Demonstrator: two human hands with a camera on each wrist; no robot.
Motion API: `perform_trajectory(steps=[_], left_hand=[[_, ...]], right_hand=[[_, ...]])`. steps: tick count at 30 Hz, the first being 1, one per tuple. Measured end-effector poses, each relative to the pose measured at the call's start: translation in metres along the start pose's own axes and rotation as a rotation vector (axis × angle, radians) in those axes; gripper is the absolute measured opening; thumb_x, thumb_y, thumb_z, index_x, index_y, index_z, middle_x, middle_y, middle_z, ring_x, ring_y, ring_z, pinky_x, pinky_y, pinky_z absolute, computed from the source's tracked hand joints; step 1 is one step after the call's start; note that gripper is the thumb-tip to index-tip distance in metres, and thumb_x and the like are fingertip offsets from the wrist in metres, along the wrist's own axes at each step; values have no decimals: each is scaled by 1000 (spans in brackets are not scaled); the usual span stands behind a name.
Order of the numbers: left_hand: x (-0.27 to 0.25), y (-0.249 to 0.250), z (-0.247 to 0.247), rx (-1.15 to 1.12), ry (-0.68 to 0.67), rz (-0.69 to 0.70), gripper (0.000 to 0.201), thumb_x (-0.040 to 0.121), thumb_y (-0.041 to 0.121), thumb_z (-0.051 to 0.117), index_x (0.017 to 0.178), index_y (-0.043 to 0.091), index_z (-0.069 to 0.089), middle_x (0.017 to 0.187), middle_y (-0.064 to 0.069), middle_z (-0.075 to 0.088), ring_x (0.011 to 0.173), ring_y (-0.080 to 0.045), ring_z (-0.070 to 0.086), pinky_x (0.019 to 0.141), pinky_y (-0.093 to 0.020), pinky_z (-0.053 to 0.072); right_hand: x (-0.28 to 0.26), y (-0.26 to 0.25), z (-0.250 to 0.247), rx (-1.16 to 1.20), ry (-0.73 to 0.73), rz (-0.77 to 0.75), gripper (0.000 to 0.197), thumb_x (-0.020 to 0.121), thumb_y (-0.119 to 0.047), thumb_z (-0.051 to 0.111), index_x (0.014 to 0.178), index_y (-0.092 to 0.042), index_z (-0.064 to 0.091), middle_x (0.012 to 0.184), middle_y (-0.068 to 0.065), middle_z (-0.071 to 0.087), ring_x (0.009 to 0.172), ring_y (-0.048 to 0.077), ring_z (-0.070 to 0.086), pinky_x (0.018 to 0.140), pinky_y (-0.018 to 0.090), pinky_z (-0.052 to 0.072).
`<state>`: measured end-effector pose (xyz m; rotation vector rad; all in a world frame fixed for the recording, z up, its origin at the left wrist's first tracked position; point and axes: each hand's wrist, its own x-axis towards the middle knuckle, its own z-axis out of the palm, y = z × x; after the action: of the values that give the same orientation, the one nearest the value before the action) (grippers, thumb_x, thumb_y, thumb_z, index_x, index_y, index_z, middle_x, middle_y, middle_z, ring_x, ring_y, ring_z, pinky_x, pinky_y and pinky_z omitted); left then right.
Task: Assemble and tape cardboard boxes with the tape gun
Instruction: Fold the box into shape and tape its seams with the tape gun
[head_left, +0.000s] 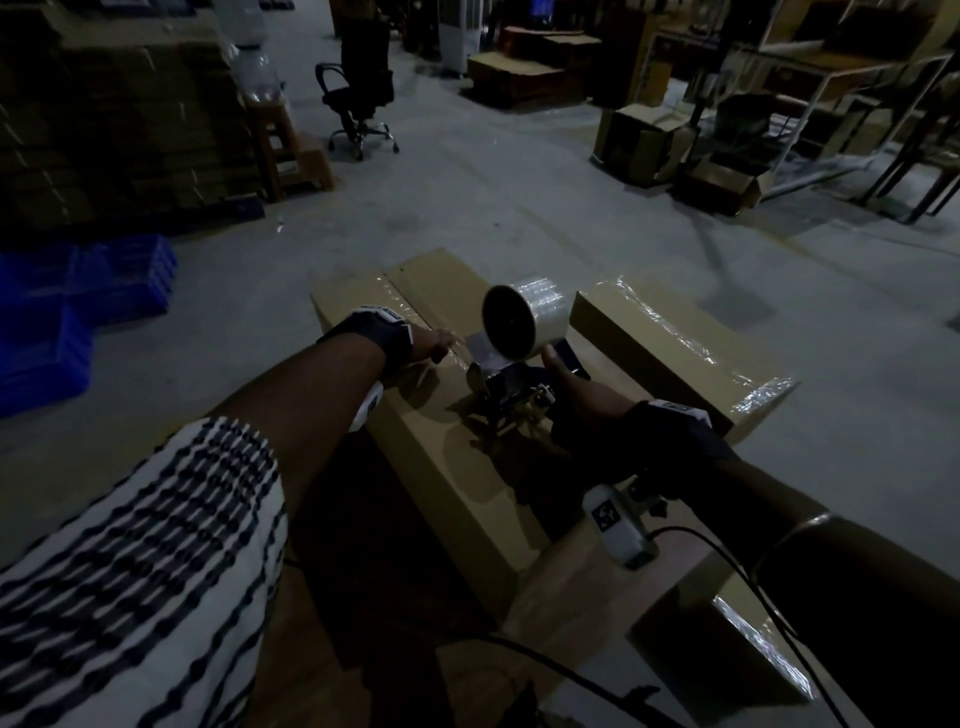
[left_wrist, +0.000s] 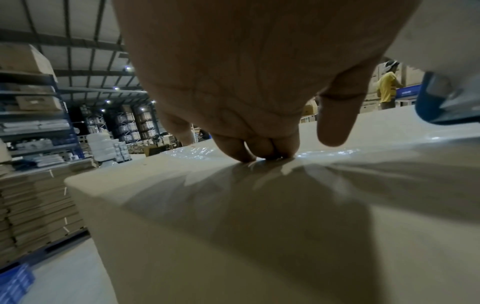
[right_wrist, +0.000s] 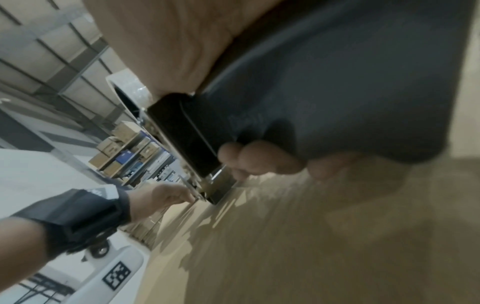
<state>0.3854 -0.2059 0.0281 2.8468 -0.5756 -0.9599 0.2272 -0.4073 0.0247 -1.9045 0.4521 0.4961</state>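
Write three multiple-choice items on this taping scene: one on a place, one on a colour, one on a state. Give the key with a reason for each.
1. Where do the left hand's fingers press?
A. on the box top, at the tape
B. on the floor
C. on the chair

2. What colour are the crates on the floor at left?
A. red
B. blue
C. green

3. What is the right hand doing?
A. hanging free
B. lying flat on the box
C. gripping the tape gun

Key: 1 A, the left wrist view shows the fingertips on glossy tape on the box; 2 B, the head view shows them blue; 3 C, the right wrist view shows fingers curled round the handle.
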Motion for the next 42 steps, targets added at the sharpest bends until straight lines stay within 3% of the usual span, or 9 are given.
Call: perform_trajectory(steps=[3,11,15,20,25,28,32,37,42], left_hand=[[2,-4,-3,-66,-4,-26,39,102,18,38,139,7,39,151,-18,34,113,-31,46,88,-34,35],[-3,5,-1,19,-2,22,63,98,7,43,153,5,13,161,-13,9,146,-28,18,106,-28,28],[-5,1,2,105,107,-5,73,92,36,55,154,19,20,162,-5,14,142,-30,28,109,-33,34],[-22,13,18,258,46,144,57,87,45,55,141,33,42,146,-5,46,120,-30,53,101,-38,44],[-23,14,23,229,40,137,61,84,53,54,142,42,38,151,1,39,123,-28,51,104,-41,43],[-18,11,16,247,82,109,56,96,47,45,149,40,28,160,4,21,141,-27,31,111,-36,29],[-24,14,3,245,152,95,55,96,47,44,149,39,29,159,4,25,139,-27,35,106,-34,34],[-31,25,1,307,83,144,43,79,61,43,115,43,57,117,4,65,97,-24,63,91,-40,49],[-24,22,-1,214,4,98,31,87,39,55,119,44,55,92,11,62,76,-18,64,64,-32,54]], right_hand=[[-8,1,0,26,5,35,116,58,-105,35,122,-12,62,102,13,68,88,26,63,87,46,52],[-32,16,-5,136,-50,114,119,54,-103,45,129,-11,59,88,6,67,77,24,64,71,43,53],[-33,13,-2,173,-27,76,125,53,-100,48,148,-18,43,147,20,50,130,39,53,112,58,39],[-33,16,-2,218,-23,100,135,35,-102,58,142,-21,46,141,17,54,127,39,56,111,59,41],[-37,10,-4,202,4,95,98,77,-87,41,139,-12,49,90,3,63,81,20,66,79,41,56],[-33,3,-4,217,25,81,83,85,-80,39,135,-15,52,129,15,61,121,34,59,109,51,44],[-20,-16,-1,199,50,45,89,83,-86,39,133,-16,58,128,16,64,113,31,62,100,46,49],[-2,-22,-2,226,74,52,99,78,-88,45,137,-9,53,108,10,65,91,24,62,77,36,49],[-9,-23,-2,206,53,71,101,73,-91,44,136,-12,53,118,11,65,100,25,63,94,42,49]])
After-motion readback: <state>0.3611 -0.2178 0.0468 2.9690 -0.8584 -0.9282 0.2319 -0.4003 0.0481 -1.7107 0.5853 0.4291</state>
